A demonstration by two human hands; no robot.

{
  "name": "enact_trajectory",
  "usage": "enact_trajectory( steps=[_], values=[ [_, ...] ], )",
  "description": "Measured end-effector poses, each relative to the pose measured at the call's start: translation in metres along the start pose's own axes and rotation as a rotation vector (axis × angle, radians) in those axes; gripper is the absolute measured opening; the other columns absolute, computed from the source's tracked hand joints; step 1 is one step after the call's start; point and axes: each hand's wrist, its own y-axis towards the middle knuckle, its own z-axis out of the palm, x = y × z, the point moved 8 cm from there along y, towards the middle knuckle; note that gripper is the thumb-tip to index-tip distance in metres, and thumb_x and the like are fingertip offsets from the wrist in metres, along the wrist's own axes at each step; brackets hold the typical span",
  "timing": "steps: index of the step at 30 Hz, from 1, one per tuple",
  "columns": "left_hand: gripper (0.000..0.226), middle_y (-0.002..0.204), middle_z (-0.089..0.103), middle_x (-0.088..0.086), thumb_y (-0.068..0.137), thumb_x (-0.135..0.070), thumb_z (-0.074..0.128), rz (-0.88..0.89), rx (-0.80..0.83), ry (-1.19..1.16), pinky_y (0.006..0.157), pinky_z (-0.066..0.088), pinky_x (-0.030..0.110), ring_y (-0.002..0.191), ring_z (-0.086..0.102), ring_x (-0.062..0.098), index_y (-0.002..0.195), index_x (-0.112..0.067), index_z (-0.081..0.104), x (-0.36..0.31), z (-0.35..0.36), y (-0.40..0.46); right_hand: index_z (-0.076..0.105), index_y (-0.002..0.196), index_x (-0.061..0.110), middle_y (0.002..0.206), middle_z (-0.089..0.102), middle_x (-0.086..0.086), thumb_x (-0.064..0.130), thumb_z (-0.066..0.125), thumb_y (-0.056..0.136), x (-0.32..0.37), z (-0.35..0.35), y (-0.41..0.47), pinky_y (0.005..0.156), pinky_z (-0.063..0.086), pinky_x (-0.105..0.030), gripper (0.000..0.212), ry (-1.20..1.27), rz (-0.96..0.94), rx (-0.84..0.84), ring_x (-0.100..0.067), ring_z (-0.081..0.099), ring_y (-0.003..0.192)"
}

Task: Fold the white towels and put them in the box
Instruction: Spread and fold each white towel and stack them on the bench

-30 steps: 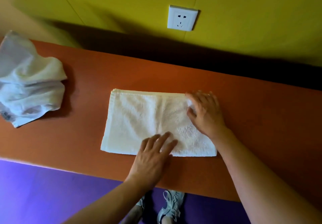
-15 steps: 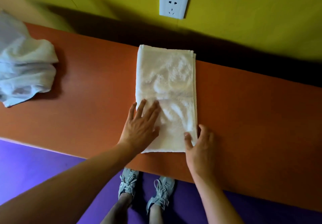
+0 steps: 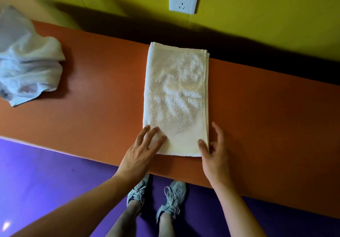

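A white towel (image 3: 176,96), folded into a long narrow rectangle, lies on the orange table (image 3: 266,117) with its short end at the near edge. My left hand (image 3: 141,154) rests flat with spread fingers on the towel's near left corner. My right hand (image 3: 214,152) is at the near right corner, thumb on top of the towel and fingers along its side edge. A heap of crumpled white towels (image 3: 27,61) sits at the table's far left. No box is in view.
A yellow wall with a white power socket (image 3: 183,0) rises behind the table. Purple floor (image 3: 46,181) and my two grey shoes (image 3: 156,198) lie below the table's near edge.
The towel was turned from lying sideways to pointing away from me. Since then my left hand slid back to the near left corner and my right thumb came onto the near right corner.
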Motion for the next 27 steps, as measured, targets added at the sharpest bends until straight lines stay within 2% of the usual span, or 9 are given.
enact_trajectory(
  steps=[3,7,10,11,13,17,21,24,27],
  values=[
    [0.069,0.143,0.05,0.005,0.075,-0.005,0.073,0.053,-0.094,-0.09,0.074,0.062,0.039,0.136,0.04,0.033,0.138,-0.019,0.049,-0.004,-0.014,-0.002,0.057,0.131,0.033,0.088,0.057,0.013,0.027,0.061,0.099,0.006,-0.006,-0.004,0.062,0.037,-0.014,0.033,0.092,-0.088,0.091,0.003,0.046,0.067],
    [0.033,0.101,0.065,-0.005,0.084,-0.03,0.051,0.016,-0.218,-0.274,0.061,0.051,0.033,0.087,0.058,0.018,0.115,-0.022,0.057,-0.009,-0.053,-0.015,0.073,0.093,0.024,0.058,0.051,0.01,0.026,0.071,0.091,0.008,-0.026,-0.008,0.052,0.033,-0.023,0.003,0.216,0.03,0.149,-0.007,0.043,0.052],
    [0.027,0.075,0.063,-0.01,0.083,-0.04,0.049,-0.182,-0.245,-0.485,0.05,0.039,0.027,0.059,0.054,0.013,0.106,-0.029,0.055,0.003,-0.082,-0.024,0.073,0.106,0.021,0.062,0.055,0.01,0.062,0.077,0.073,0.017,-0.032,-0.02,0.048,0.033,-0.018,0.053,0.508,0.149,0.315,-0.011,0.038,0.05],
    [0.026,0.074,0.065,-0.009,0.081,-0.04,0.049,-0.227,-0.257,-0.562,0.05,0.042,0.029,0.057,0.056,0.014,0.103,-0.03,0.056,0.006,-0.091,-0.026,0.07,0.113,0.022,0.07,0.062,0.009,0.066,0.08,0.066,0.025,-0.033,-0.025,0.048,0.034,-0.017,0.066,0.553,0.151,0.388,-0.011,0.037,0.051],
    [0.025,0.07,0.065,-0.004,0.077,-0.039,0.048,-0.268,-0.292,-0.671,0.053,0.047,0.036,0.059,0.058,0.019,0.096,-0.028,0.058,0.011,-0.11,-0.024,0.067,0.12,0.027,0.094,0.074,0.003,0.053,0.085,0.069,0.037,-0.035,-0.033,0.051,0.039,-0.02,0.06,0.48,0.115,0.485,-0.013,0.041,0.054],
    [0.018,0.061,0.059,-0.009,0.073,-0.041,0.049,-0.311,-0.252,-0.806,0.05,0.041,0.021,0.057,0.053,0.006,0.08,-0.03,0.062,0.022,-0.127,-0.006,0.073,0.099,0.034,0.087,0.073,0.001,0.039,0.076,0.08,0.055,-0.053,-0.012,0.062,0.047,-0.023,0.02,0.108,-0.016,0.246,-0.013,0.06,0.069],
    [0.026,0.062,0.058,-0.013,0.08,-0.042,0.052,-0.446,-0.28,-0.948,0.056,0.039,0.019,0.061,0.051,0.001,0.077,-0.022,0.067,0.05,-0.127,0.027,0.065,0.104,0.031,0.101,0.065,0.008,0.039,0.063,0.093,0.085,-0.038,0.029,0.068,0.047,-0.008,0.014,0.045,-0.137,0.175,0.003,0.063,0.085],
    [0.063,0.085,0.068,0.0,0.076,-0.066,0.059,-0.56,-0.327,-1.209,0.071,0.048,0.031,0.077,0.062,0.014,0.097,-0.008,0.07,0.071,-0.123,0.052,0.061,0.105,0.021,0.093,0.068,0.002,0.043,0.054,0.1,0.099,-0.02,0.065,0.059,0.047,-0.024,0.024,0.044,-0.142,0.109,-0.008,0.063,0.071],
    [0.057,0.109,0.072,0.003,0.078,-0.05,0.075,-0.511,-0.194,-1.279,0.08,0.06,0.035,0.096,0.072,0.017,0.123,-0.018,0.06,0.073,-0.113,0.072,0.06,0.099,0.013,0.079,0.059,-0.009,0.039,0.054,0.101,0.106,-0.005,0.095,0.049,0.036,-0.021,0.027,0.051,-0.164,0.03,-0.012,0.047,0.057]
  ],
)
